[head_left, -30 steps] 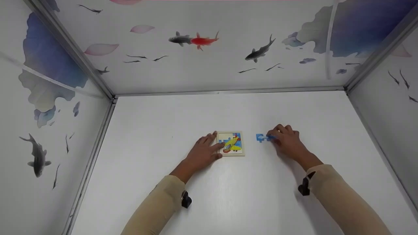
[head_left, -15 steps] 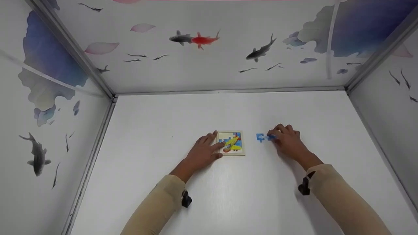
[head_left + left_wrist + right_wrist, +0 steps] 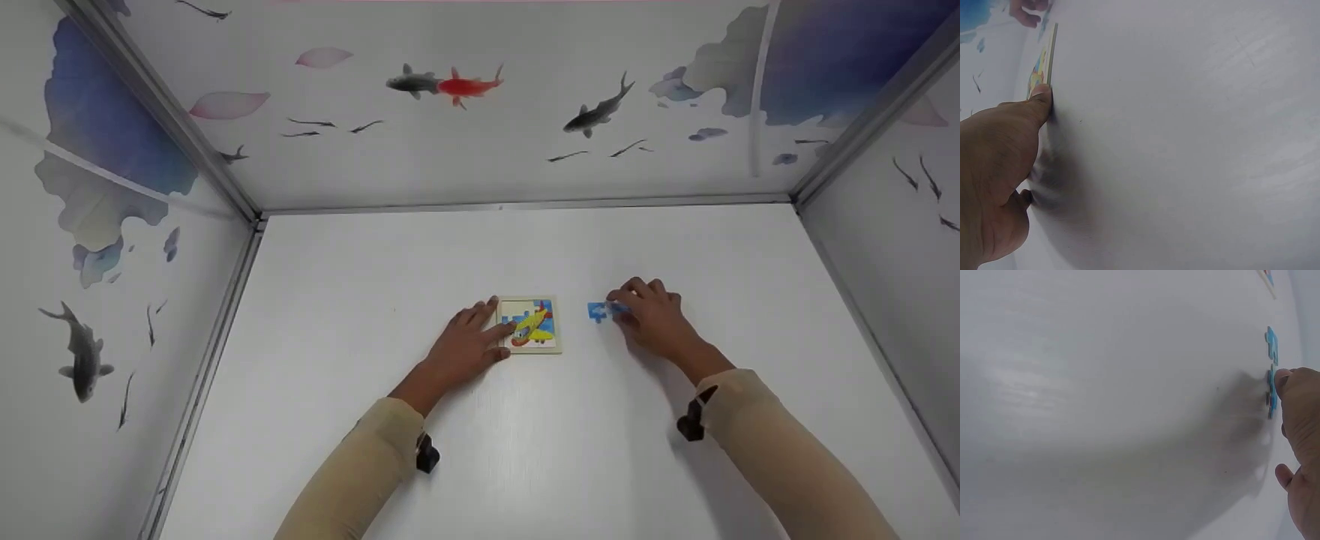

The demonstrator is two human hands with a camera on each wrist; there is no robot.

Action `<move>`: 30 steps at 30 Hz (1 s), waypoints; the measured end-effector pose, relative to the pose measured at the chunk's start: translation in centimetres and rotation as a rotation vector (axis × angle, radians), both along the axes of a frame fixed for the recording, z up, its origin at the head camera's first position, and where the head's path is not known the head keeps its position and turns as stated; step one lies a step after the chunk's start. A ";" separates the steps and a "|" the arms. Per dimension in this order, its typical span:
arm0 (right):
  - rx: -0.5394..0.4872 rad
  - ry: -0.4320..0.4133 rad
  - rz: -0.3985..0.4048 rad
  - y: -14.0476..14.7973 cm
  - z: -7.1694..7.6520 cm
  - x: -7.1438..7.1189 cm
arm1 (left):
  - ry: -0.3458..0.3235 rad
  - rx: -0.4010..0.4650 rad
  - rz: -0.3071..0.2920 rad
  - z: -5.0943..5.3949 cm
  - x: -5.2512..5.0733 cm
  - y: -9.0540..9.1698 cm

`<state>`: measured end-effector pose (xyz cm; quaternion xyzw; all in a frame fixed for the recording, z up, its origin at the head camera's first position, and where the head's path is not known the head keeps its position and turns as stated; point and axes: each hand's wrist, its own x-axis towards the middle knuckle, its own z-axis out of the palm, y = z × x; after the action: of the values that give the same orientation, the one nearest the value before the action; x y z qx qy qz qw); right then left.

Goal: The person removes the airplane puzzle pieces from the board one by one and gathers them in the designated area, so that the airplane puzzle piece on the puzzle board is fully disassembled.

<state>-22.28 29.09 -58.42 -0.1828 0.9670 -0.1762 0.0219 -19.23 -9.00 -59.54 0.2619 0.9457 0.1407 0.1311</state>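
A small square wooden puzzle frame (image 3: pixel 558 322) with a yellow airplane picture lies on the white table; its upper left shows bare wood. My left hand (image 3: pixel 463 346) rests on its left side, fingers spread, one finger reaching onto the picture. In the left wrist view the thumb of my left hand (image 3: pixel 1002 140) touches the edge of the frame (image 3: pixel 1053 50). Right of the frame lies a blue puzzle piece (image 3: pixel 596 310). Beside it, my right hand (image 3: pixel 660 319) pinches another blue piece (image 3: pixel 1271 405), the thumb of the right hand (image 3: pixel 1306 422) against it in the right wrist view.
White walls printed with fish and petals enclose the table (image 3: pixel 375 262) at the back and both sides, with grey metal strips (image 3: pixel 420 209) along the joins.
My right hand has shifted slightly up and left with its blue piece, closer to the other blue piece. My left hand stays on the frame.
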 end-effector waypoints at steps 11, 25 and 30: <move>0.007 -0.031 0.013 -4.6 1.0 -0.9 | 0.017 -0.004 0.011 -0.1 -0.1 0.1; 0.018 -0.072 0.061 -9.3 0.4 -1.6 | 0.021 -0.032 0.026 -0.1 0.1 0.4; 0.021 -0.094 0.056 -10.4 0.3 -1.8 | 0.034 -0.036 0.008 0.1 0.0 0.2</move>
<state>-24.06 18.68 -58.15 -0.2012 0.9612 -0.1737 0.0743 -19.19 -8.80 -59.44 0.2581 0.9512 0.1197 0.1194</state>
